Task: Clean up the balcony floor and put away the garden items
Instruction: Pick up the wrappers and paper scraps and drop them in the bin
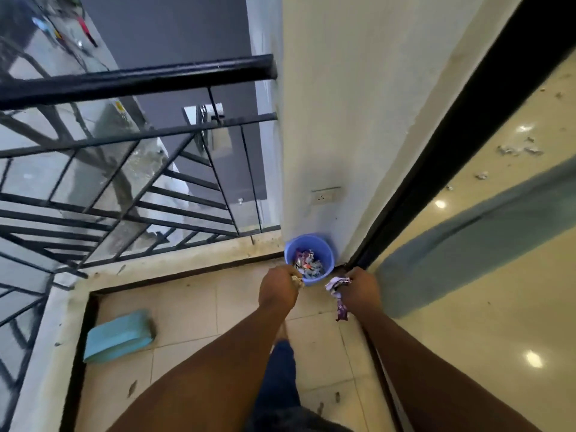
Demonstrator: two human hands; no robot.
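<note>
My left hand (pixel 278 286) grips crumpled pale litter (pixel 297 280); my right hand (pixel 358 288) clutches crumpled purple-and-white wrappers (pixel 338 291). Both hover by the round blue plastic bucket (pixel 327 249) in the tiled floor's (pixel 187 307) far corner.

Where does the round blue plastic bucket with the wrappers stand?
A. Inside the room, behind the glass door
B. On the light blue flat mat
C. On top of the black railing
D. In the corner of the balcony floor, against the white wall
D: the round blue plastic bucket stands on the tiled floor against the white wall, below the wall socket and just beyond both hands.
</note>
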